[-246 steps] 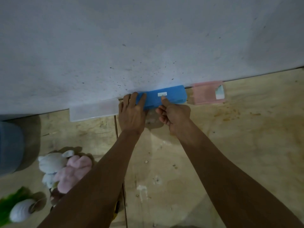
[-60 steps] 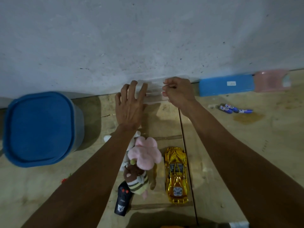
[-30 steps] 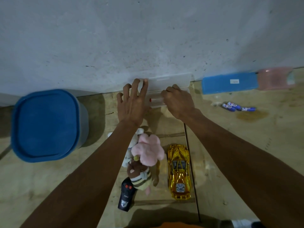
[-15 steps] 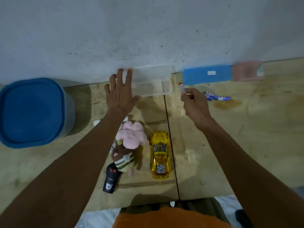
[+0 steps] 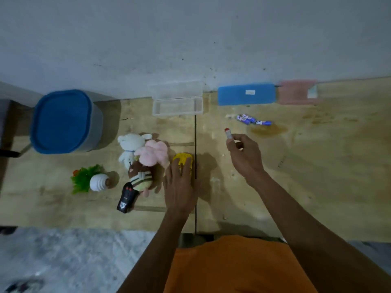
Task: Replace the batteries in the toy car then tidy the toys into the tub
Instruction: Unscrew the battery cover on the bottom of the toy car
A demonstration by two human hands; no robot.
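The gold toy car (image 5: 183, 161) lies on the wooden table; my left hand (image 5: 179, 187) rests flat on its rear half, covering most of it. My right hand (image 5: 245, 155) hovers to the right and pinches a small red-tipped battery (image 5: 228, 133) upright between thumb and fingers. Three blue batteries (image 5: 251, 120) lie loose further back. The grey tub with a blue lid (image 5: 63, 121) stands closed at the left. Soft toys, a white one (image 5: 130, 144), a pink one (image 5: 153, 153) and a striped brown one (image 5: 140, 176), are piled left of the car, beside a black remote (image 5: 127, 197).
A clear plastic case (image 5: 177, 104) stands open against the wall, looking empty. A blue case (image 5: 246, 94) and a pink case (image 5: 297, 92) lie to its right. A small green plant in a white pot (image 5: 91, 180) lies on its side. The table's front edge is close to my body.
My right hand lifted a red-tipped battery out of the clear case and drew back. My left hand left the case and came down on the gold car. The view pulled back.
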